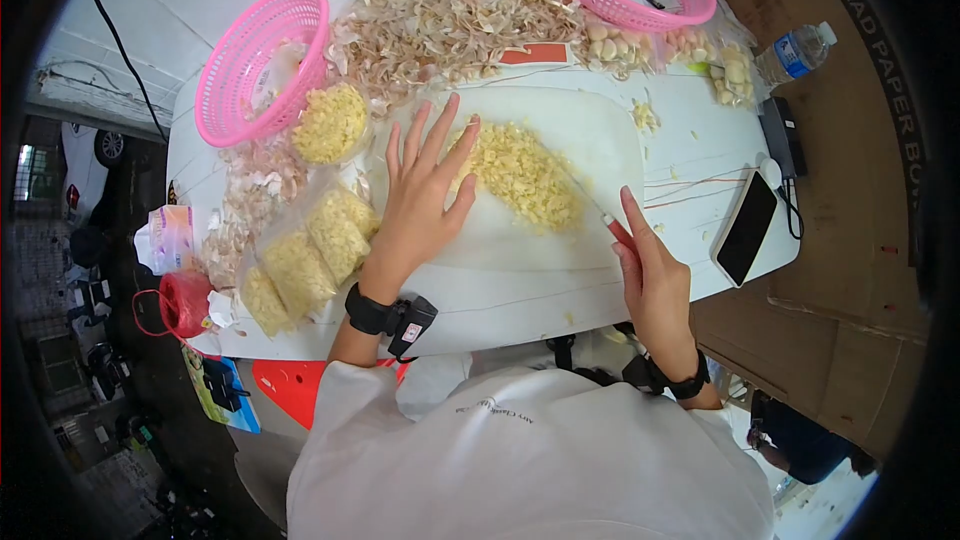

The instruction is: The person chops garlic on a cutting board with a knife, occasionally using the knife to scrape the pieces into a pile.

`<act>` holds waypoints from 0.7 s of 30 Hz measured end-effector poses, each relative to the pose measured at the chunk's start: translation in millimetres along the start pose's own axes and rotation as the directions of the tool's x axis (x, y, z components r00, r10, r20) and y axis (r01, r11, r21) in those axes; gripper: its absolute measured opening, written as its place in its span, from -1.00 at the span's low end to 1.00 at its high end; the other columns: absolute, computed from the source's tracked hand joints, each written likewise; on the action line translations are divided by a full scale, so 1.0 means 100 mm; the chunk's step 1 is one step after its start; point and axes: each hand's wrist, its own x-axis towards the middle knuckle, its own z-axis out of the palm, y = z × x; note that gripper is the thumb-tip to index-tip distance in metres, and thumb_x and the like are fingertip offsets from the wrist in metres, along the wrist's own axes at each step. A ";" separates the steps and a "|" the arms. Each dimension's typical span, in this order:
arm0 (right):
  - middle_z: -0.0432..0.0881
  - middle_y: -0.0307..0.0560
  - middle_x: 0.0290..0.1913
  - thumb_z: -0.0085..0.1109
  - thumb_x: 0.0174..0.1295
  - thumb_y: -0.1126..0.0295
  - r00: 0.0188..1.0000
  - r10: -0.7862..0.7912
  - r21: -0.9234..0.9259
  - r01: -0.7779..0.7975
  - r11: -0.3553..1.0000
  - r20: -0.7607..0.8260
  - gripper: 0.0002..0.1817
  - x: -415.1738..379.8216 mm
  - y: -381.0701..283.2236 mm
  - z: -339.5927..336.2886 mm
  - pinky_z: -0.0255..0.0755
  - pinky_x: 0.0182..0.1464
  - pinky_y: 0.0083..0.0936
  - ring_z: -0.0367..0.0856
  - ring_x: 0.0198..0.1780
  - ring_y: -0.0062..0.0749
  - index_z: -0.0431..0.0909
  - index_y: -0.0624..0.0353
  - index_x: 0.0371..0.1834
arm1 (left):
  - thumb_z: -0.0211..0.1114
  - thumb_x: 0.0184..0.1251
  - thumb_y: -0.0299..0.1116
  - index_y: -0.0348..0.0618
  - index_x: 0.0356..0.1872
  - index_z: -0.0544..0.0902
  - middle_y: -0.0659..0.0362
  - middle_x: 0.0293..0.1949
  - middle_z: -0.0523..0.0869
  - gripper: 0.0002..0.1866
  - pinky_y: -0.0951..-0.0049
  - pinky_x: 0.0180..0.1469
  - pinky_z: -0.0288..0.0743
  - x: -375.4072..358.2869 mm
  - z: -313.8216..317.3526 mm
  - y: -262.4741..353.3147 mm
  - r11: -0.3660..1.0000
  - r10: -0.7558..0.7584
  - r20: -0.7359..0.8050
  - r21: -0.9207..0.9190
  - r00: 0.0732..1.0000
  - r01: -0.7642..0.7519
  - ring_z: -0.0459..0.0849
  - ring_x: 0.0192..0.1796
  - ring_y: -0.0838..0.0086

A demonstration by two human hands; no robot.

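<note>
A pile of chopped garlic (525, 175) lies on a white cutting board (600, 125). My left hand (425, 185) is open above the board, fingers spread, its index fingertip at the pile's left end. My right hand (652, 285) is closed around the red handle of a knife (607, 219), index finger stretched along it. The thin blade points up and left into the right side of the pile, its tip hard to make out. Left of my left hand, clear bags of chopped garlic (305, 255) and a round container of chopped garlic (330, 123) stand close together.
Garlic skins (450, 15) cover the table's far side between a pink basket (215, 90) and another pink basket (690, 10). Bagged peeled cloves (735, 75) and a water bottle (797, 52) are at far right. A phone (748, 228) lies near the right edge; a cardboard box (850, 190) stands beyond.
</note>
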 end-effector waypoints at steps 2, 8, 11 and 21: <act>0.74 0.06 -0.12 0.10 0.37 0.54 0.982 0.177 0.160 -0.186 0.969 0.069 -0.42 -0.03 0.01 -0.01 0.59 -0.28 -0.45 0.75 -0.29 -0.25 0.31 -0.01 0.47 | 0.16 0.30 -0.40 -0.13 0.48 0.28 0.05 0.57 0.08 -0.32 -0.09 0.55 -0.25 0.00 0.01 -0.02 0.981 -0.027 -0.008 -0.194 1.000 0.025 -0.04 0.59 -0.01; 0.74 0.12 -0.08 -0.04 0.45 0.57 0.931 0.309 0.314 -0.357 0.880 0.194 -0.48 -0.05 -0.04 0.02 0.50 -0.27 -0.59 0.63 -0.40 -0.45 0.33 0.01 0.47 | 0.08 0.41 -0.36 -0.16 0.51 0.24 0.06 0.60 0.03 -0.37 0.04 0.58 -0.24 -0.01 0.09 -0.16 0.541 0.026 -0.106 -0.835 0.994 -0.103 -0.10 0.62 0.11; 0.74 0.10 -0.08 -0.05 0.45 0.57 0.928 0.307 0.334 -0.364 0.869 0.212 -0.48 -0.05 -0.04 0.03 0.46 -0.28 -0.62 0.55 -0.41 -0.48 0.33 0.02 0.46 | 0.02 0.48 -0.32 -0.12 0.43 0.39 0.05 0.56 0.14 -0.48 0.08 0.58 -0.23 0.00 0.11 -0.16 0.422 0.004 -0.076 -0.904 0.997 -0.070 -0.05 0.61 0.11; 0.71 0.07 -0.13 0.12 0.32 0.57 0.994 0.034 0.233 -0.057 0.971 0.102 -0.42 0.00 0.09 0.22 0.57 -0.29 -0.41 0.70 -0.32 -0.15 0.38 -0.01 0.43 | 0.07 0.13 -0.76 -0.16 0.24 0.59 0.03 0.33 0.52 -0.41 0.21 0.40 0.25 0.03 0.10 -0.12 0.879 -0.277 -0.330 -0.467 0.902 0.099 0.39 0.42 0.18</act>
